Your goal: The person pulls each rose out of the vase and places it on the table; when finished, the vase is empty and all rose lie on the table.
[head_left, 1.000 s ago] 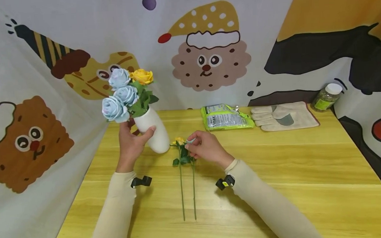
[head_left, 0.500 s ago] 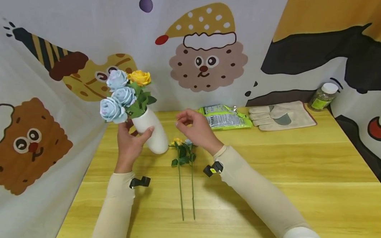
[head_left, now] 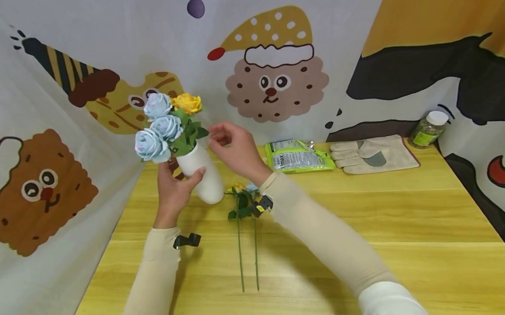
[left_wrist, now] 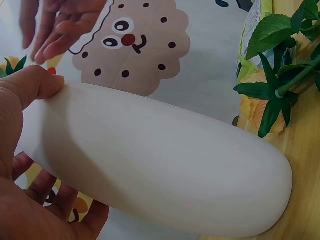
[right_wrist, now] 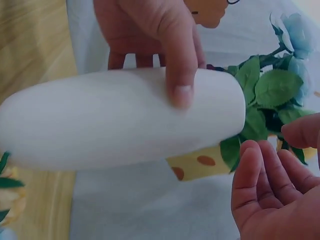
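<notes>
My left hand [head_left: 174,192] grips a white vase [head_left: 203,172] around its upper part, thumb in front and fingers behind. The vase leans to the left, its base low at the table. Out of its mouth stand three light blue roses [head_left: 167,127] and one yellow rose [head_left: 187,103] with green leaves [head_left: 186,135]. Beside the leaves hovers my right hand [head_left: 237,149], fingers loosely bent and holding nothing; in the right wrist view its fingertips are near the vase's rim. A yellow rose [head_left: 237,187] and a blue rose [head_left: 251,188] lie on the table, stems toward me.
Along the back of the wooden table [head_left: 327,268] lie a green-and-white packet [head_left: 298,156] and a pair of pale work gloves [head_left: 374,154]. A lidded jar [head_left: 428,129] stands at the back right corner. A cartoon-printed cloth [head_left: 335,24] hangs behind.
My right hand has left the blue rose on the table and moved up and left to the leaves by the vase's mouth. My left hand and the vase stay nearly still.
</notes>
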### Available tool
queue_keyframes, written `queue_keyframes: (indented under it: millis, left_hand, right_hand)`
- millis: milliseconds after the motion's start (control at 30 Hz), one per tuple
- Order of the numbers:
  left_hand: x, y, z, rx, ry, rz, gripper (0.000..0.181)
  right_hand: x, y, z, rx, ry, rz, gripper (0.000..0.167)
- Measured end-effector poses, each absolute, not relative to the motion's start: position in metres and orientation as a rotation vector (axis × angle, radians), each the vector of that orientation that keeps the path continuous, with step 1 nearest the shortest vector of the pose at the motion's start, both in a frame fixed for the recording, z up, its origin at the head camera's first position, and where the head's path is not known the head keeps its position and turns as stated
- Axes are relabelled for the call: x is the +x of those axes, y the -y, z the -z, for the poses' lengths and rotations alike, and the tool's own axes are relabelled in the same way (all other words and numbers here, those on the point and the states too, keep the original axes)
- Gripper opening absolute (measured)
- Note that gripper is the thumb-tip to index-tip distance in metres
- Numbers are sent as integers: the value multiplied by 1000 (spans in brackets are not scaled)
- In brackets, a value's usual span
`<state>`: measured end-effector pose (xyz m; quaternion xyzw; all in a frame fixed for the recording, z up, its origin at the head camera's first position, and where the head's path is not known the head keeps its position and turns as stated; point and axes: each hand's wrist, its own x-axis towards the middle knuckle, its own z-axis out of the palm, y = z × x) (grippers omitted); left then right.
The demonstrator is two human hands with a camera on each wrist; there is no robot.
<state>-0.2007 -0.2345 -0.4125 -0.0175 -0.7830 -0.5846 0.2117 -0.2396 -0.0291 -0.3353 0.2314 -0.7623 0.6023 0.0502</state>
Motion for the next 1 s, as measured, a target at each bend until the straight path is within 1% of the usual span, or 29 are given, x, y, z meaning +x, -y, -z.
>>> queue_keyframes:
  millis: [433,700,1000]
  left_hand:
    - [-202,234,413,-41,2181,1617,83]
    - [-202,234,413,-44,2176,1620,83]
    - [-201,234,413,-47,2181,1619,84]
  right_hand:
    - [-249,63,318,577,2411,-1750,34]
    - [-254,72,318,622,2430,-1710,30]
    - [-254,75,317,528,2409,-1740,22]
